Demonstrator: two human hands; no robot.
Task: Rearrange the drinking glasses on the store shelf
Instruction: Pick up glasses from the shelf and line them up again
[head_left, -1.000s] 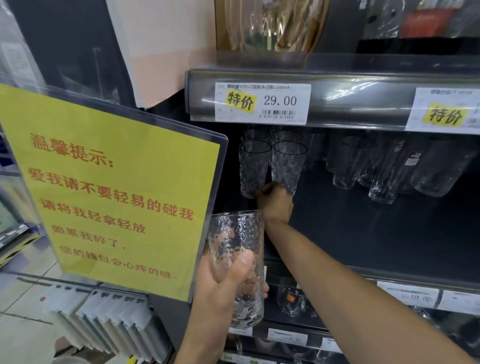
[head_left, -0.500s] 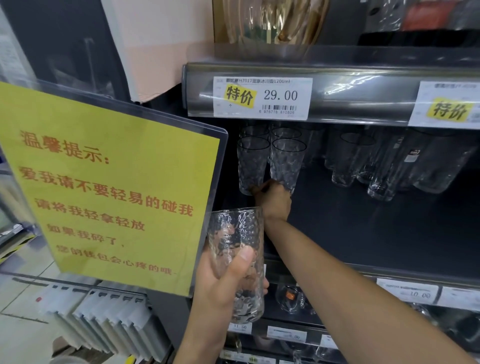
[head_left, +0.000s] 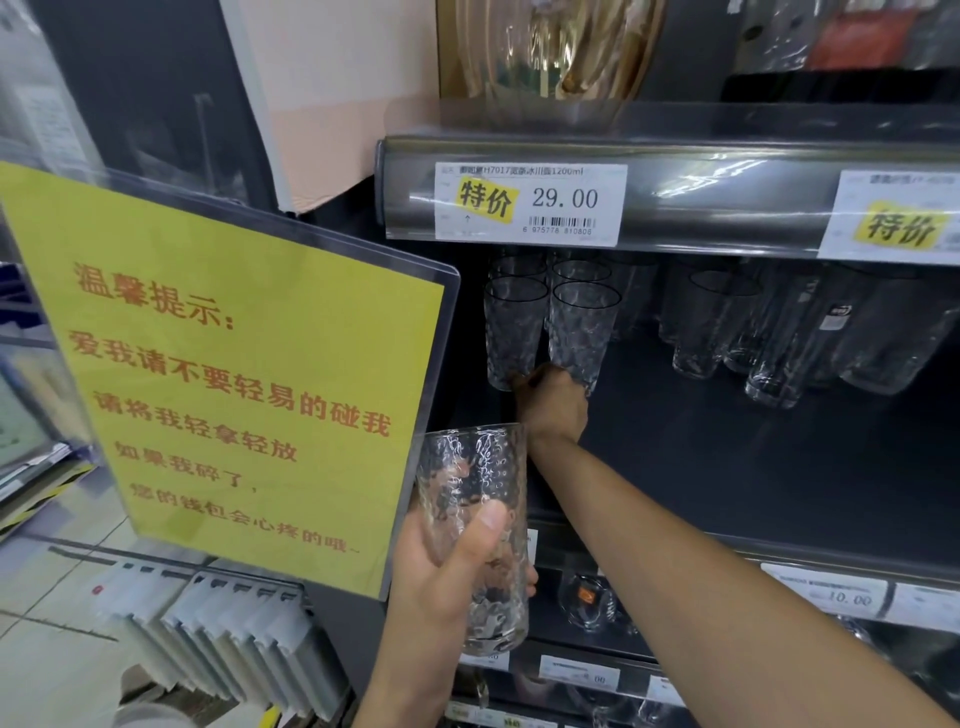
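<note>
Bare left grip (head_left: 441, 571), bare right grip (head_left: 553, 402)

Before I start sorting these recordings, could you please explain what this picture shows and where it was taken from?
There is no machine here. A person wears a wide-angle camera on the head, so this single view looks forward and down at their own two hands in front of a store shelf. The left hand grips a dimpled drinking glass upright, in front of the shelf. The right hand reaches in to the bases of the two front dimpled glasses; whether it grips one cannot be told. More glasses of that kind stand behind them, and smoother glasses stand further right on the same shelf. A price label reading 29.00 sits on the shelf edge above, and a yellow notice hangs at the left.
</note>
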